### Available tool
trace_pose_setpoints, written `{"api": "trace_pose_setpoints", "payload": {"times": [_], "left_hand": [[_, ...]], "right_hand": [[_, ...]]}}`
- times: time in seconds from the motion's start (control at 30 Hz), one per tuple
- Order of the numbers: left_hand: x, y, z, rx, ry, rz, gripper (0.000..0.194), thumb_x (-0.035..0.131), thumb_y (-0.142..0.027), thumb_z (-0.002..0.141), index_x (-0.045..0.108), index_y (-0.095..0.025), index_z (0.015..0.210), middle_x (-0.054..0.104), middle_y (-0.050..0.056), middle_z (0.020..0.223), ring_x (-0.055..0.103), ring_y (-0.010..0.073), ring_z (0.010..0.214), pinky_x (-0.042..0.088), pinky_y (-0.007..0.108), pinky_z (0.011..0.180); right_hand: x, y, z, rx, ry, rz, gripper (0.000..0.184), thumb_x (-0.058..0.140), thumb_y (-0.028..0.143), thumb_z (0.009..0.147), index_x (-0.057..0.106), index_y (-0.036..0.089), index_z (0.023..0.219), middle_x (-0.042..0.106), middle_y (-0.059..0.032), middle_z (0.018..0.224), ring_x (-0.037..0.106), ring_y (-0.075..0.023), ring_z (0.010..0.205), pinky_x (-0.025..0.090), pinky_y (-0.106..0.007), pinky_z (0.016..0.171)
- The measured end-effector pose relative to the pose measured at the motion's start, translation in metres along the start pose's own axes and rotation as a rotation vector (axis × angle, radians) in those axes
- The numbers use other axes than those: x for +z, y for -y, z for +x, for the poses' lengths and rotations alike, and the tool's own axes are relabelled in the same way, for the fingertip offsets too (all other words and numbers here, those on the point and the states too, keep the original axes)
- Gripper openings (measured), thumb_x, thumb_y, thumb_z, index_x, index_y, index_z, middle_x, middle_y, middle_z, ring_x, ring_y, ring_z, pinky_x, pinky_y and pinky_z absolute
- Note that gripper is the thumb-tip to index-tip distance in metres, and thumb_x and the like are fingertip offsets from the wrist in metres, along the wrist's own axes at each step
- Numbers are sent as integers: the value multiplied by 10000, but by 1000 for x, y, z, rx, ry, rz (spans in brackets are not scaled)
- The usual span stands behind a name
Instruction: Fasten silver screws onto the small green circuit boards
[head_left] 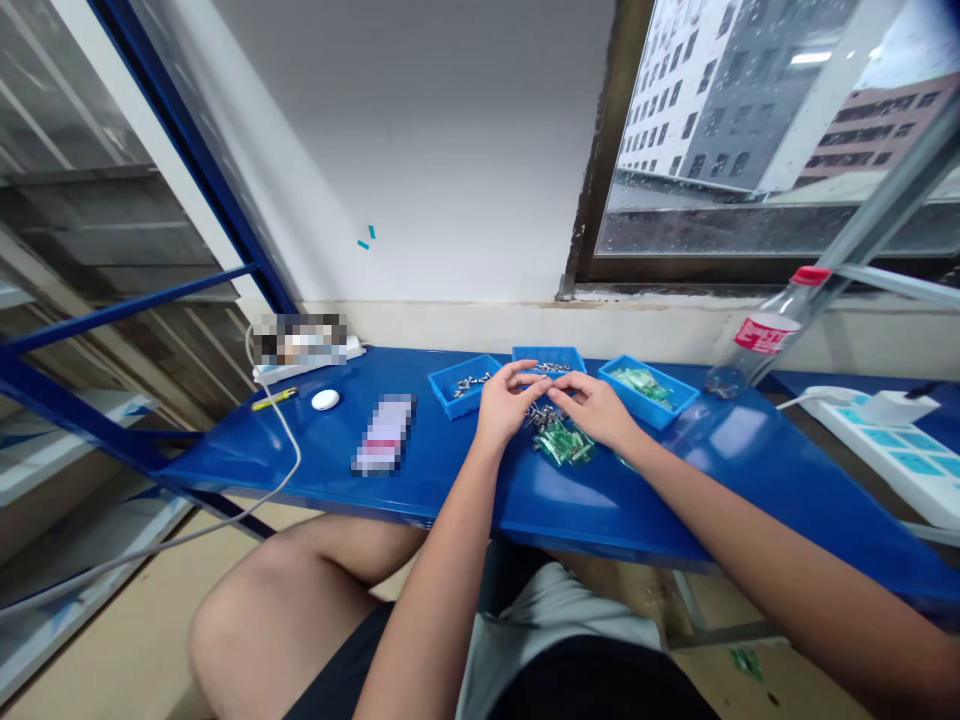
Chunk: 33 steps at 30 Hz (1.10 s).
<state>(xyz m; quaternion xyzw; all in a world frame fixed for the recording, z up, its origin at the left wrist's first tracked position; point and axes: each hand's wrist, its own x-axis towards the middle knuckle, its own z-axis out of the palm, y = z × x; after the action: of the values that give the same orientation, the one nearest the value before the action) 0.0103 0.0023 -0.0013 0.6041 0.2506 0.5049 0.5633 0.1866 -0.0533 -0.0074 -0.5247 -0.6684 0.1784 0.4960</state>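
Observation:
My left hand (510, 402) and my right hand (594, 408) meet fingertip to fingertip above the blue table (450, 470). Their fingers are pinched together, and whatever sits between them is too small to make out. Just below lie a heap of small metal parts (537, 415) and a pile of small clear packets with green on them (562, 443). A blue bin (452, 408) with metal parts stands left of my hands. Another blue bin (547, 352), also holding metal parts, is partly hidden behind them. To the right, a third blue bin (679, 408) contains green packets (641, 383).
On the left are a blurred-out phone-like slab (384, 435), a white round object (325, 400), a yellow cutter (274, 399) and a cable (296, 440). A red-capped bottle (765, 335) and a white power strip (892, 440) stand right. Wall and window border the back.

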Motion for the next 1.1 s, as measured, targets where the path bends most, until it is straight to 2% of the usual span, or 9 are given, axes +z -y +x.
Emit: {"api": "trace_pose_setpoints", "payload": {"times": [0.13, 0.27, 0.43, 0.5, 0.67, 0.73, 0.83, 0.97, 1.1], "left_hand": [[-2, 6, 3, 25, -39, 11, 498, 898, -372, 715, 671, -137, 1091, 760, 67, 903, 730, 175, 839, 574, 325, 869], [-1, 6, 3, -5, -51, -9, 475, 911, -381, 689, 667, -142, 1019, 751, 61, 889, 722, 167, 812, 577, 318, 842], [0, 0, 0, -37, 4, -22, 498, 869, -387, 755, 684, -146, 1149, 799, 110, 1016, 756, 234, 991, 563, 392, 981], [0, -2, -1, -41, 26, -15, 504, 843, -390, 791, 681, -146, 1201, 804, 125, 1060, 751, 256, 1061, 545, 420, 1033], [1, 0, 0, -22, 49, 25, 458, 803, -357, 841, 683, -144, 1228, 794, 146, 1122, 737, 272, 1127, 543, 434, 1053], [1, 3, -1, 24, 37, 110, 356, 761, -323, 876, 702, -143, 1177, 781, 152, 1158, 741, 267, 1103, 561, 424, 1022], [0, 7, -2, 122, 18, 363, 194, 669, -245, 923, 741, -178, 1090, 775, 122, 1163, 737, 257, 1057, 564, 427, 1009], [-3, 10, -6, 195, 23, 653, 244, 628, -125, 892, 771, -223, 1063, 775, 94, 1148, 708, 282, 1104, 499, 460, 1102], [-5, 12, -7, 178, 31, 739, 266, 671, -119, 850, 783, -216, 1071, 776, 108, 1146, 706, 311, 1108, 487, 480, 1106]], "right_hand": [[0, 0, 0, 1, 6, -12, 280, 648, 483, 930, 747, 224, 971, 754, -65, 986, 691, -227, 826, 577, -370, 737], [0, 1, -1, -15, 11, -23, 264, 647, 470, 934, 748, 229, 976, 751, -65, 1000, 693, -230, 843, 581, -369, 739], [-1, 1, -1, -30, 35, 2, 288, 636, 483, 942, 761, 239, 1029, 752, -64, 1019, 697, -231, 865, 589, -370, 755], [-1, 0, -1, -24, 41, 9, 305, 628, 499, 945, 769, 241, 1027, 755, -60, 987, 689, -225, 819, 585, -371, 733], [-1, -4, 2, 86, 46, 126, 347, 667, 547, 907, 762, 228, 1006, 761, -56, 907, 676, -210, 716, 580, -358, 673], [-1, -6, 4, 151, 21, 199, 373, 680, 566, 893, 749, 219, 1011, 754, -55, 866, 653, -191, 659, 559, -332, 617], [-2, -7, 9, 217, -31, 269, 389, 691, 583, 877, 732, 210, 980, 737, -49, 817, 610, -159, 610, 487, -272, 524], [-6, -9, 16, 245, -91, 310, 398, 700, 587, 862, 731, 202, 955, 740, -58, 845, 602, -139, 618, 428, -231, 480], [-8, -11, 22, 287, -134, 294, 443, 684, 628, 858, 722, 187, 875, 730, -65, 776, 572, -135, 543, 387, -239, 440]]}}
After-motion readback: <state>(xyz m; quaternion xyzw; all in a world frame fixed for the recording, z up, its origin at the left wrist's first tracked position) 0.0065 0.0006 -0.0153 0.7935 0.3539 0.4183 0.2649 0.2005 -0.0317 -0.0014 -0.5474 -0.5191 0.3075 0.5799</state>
